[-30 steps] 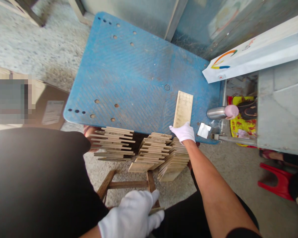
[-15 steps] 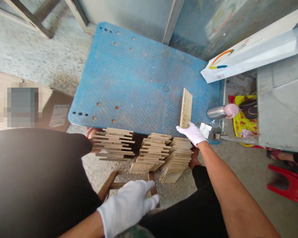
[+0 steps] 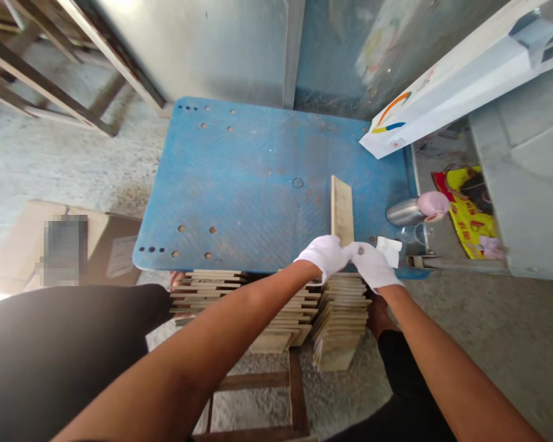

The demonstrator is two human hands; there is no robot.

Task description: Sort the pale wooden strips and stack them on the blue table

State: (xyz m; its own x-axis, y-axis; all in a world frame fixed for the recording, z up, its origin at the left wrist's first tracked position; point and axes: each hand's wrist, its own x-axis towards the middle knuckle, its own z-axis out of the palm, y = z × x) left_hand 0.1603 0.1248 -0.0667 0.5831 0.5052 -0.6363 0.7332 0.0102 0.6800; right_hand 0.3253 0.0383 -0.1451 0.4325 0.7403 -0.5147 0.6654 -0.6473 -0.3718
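Note:
Both my hands wear white gloves and meet at the near end of a thin wooden board (image 3: 341, 210). The board stands on its long edge on the blue platform (image 3: 239, 184). My left hand (image 3: 323, 256) and my right hand (image 3: 372, 265) are closed on that end, left and right of it. Just below my hands, three stacks of similar thin wooden boards (image 3: 286, 313) rest on a wooden stool (image 3: 295, 393) at the platform's near edge.
A steel flask with a pink cap (image 3: 415, 209) lies at the platform's right edge, beside a small white packet (image 3: 389, 250). A long white carton (image 3: 461, 80) leans over the right corner. A cardboard box (image 3: 69, 245) sits on the floor at left. Metal walls stand behind.
My left hand has left the stool and come up to join my right hand on the board. The board has turned from flat to standing on edge. My view has shifted forward.

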